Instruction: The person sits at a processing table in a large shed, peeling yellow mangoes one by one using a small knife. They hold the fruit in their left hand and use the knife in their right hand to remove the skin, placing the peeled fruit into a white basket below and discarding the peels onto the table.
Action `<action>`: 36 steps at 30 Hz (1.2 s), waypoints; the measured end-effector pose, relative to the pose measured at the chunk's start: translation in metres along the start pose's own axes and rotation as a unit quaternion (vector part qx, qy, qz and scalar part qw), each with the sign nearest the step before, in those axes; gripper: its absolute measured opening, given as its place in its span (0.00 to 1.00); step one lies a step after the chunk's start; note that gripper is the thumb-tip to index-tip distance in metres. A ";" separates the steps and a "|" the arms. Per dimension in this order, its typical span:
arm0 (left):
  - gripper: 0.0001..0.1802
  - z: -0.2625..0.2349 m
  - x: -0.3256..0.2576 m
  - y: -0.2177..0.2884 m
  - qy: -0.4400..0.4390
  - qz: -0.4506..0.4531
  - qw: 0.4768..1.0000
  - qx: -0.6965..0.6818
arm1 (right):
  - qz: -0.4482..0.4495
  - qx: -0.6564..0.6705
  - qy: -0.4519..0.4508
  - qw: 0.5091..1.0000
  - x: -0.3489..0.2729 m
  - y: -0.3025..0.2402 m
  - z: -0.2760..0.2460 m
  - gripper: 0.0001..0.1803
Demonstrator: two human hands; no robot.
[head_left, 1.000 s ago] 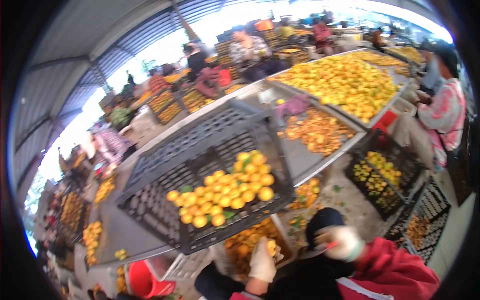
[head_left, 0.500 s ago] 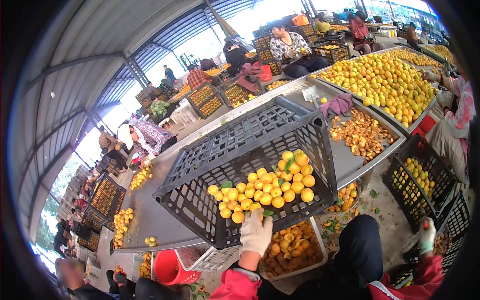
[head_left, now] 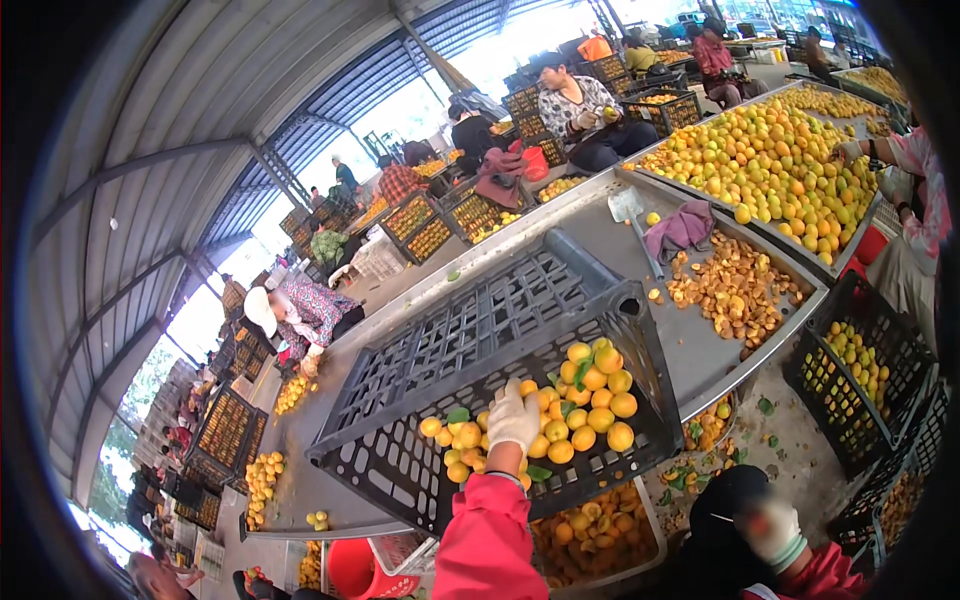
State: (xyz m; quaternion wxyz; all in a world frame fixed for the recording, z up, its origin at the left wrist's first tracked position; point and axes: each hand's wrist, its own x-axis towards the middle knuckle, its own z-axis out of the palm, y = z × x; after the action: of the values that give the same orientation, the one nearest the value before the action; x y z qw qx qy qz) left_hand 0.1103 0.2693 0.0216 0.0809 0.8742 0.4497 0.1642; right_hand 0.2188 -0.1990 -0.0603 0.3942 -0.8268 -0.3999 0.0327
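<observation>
A black plastic crate (head_left: 400,470) lies tipped on its side on the metal table, with yellow-orange apricots (head_left: 600,400) and a few green leaves inside. My left hand (head_left: 513,420), in a pale glove, reaches into the crate and touches the fruit. Its fingers stretch forward over the apricots, and their tips are partly hidden among them. My right hand (head_left: 778,535), also gloved, is closed around a small red thing (head_left: 757,527) above my dark-trousered knee. Motion blur there hides what kind of thing it is.
The metal table (head_left: 690,350) bears a heap of split apricots (head_left: 735,290), a purple cloth (head_left: 680,232) and a pile of whole apricots (head_left: 770,170). Below the crate stands a white bin (head_left: 650,520) of split fruit. A red bucket (head_left: 350,570) and black crates (head_left: 840,400) flank me. Other people sit around.
My left hand has moved up and deeper into the apricots from the crate's near edge. My right hand has come down and left, toward my knee, with the red thing still in it.
</observation>
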 end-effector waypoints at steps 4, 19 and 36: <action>0.29 0.007 0.029 0.019 -0.046 -0.079 0.994 0.064 | 0.021 -0.004 0.004 1.000 -0.001 -0.005 -0.001 0.11; 0.38 0.019 0.020 0.099 -0.050 0.278 0.958 -0.046 | 0.033 -0.025 -0.079 0.996 0.014 -0.024 0.001 0.11; 0.22 -0.022 0.010 0.103 -0.058 0.252 0.957 0.129 | 0.030 -0.005 -0.078 0.997 0.012 -0.020 -0.006 0.11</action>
State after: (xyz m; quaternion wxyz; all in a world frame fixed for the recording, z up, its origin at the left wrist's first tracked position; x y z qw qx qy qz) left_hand 0.1863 0.2167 0.0736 -0.0504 0.9703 0.2263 0.0686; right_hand 0.2165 -0.1873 -0.0400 0.3569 -0.8352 -0.4046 0.1067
